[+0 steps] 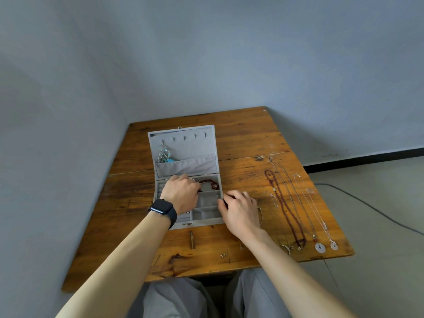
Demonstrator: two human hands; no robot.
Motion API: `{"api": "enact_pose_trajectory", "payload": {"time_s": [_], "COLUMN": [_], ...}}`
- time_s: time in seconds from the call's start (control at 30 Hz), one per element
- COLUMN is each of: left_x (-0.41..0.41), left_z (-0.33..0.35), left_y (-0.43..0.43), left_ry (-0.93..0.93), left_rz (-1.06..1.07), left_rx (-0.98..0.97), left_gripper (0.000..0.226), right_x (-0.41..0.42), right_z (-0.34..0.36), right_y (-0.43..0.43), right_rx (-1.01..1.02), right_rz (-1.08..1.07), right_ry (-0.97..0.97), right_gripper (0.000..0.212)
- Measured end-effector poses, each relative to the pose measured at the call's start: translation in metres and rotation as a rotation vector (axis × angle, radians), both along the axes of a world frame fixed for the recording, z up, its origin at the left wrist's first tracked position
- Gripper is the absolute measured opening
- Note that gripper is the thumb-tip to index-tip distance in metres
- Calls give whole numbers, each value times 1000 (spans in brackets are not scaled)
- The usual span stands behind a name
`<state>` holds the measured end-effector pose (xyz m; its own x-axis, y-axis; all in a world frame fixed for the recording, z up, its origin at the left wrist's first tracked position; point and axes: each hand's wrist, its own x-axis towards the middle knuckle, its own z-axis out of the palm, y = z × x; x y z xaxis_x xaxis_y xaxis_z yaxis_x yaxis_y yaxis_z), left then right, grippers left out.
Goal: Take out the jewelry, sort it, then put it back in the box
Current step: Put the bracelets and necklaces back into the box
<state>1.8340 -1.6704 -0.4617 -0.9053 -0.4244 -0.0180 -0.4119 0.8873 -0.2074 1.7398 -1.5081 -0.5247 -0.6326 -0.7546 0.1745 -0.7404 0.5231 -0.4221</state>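
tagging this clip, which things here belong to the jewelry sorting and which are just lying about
Part of the job: jewelry box, red beads inside it, hanging jewelry in the lid, necklaces laid out on the table, left hand, right hand.

Just there: watch, cable on the floor, table.

A worn wooden counter (247, 138) carries an open grey jewelry box (188, 224) on its left half. Along the right side lie a dark red bead necklace (301, 242) and two thin chains, each with a pale disc pendant (320, 248), side by side. Small earrings (223, 255) lie by the near edge.
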Motion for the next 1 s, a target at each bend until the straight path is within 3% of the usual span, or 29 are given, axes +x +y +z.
{"api": "enact_pose_trajectory", "payload": {"time_s": [0.3, 0.43, 0.7, 0.87, 1.0], "left_x": [20, 30, 65, 83, 84], "left_z": [-18, -22, -38, -65, -69], "left_y": [6, 8, 55, 72, 76], "left_ry": [98, 140, 471, 369, 374], "left_rz": [-15, -22, 93, 124, 137], "left_rx": [-37, -17, 187, 253, 212], "left_gripper": [30, 31, 41, 57, 56], "right_x": [7, -5, -66, -54, -39], "right_z": [10, 24, 27, 26, 21], "right_y": [1, 9, 76, 83, 82], "right_rx": [90, 125, 66, 182, 133], "right_rz": [18, 92, -98, -67, -59], "right_ry": [78, 12, -38, 7, 43], "right_gripper": [42, 47, 32, 37, 21]}}
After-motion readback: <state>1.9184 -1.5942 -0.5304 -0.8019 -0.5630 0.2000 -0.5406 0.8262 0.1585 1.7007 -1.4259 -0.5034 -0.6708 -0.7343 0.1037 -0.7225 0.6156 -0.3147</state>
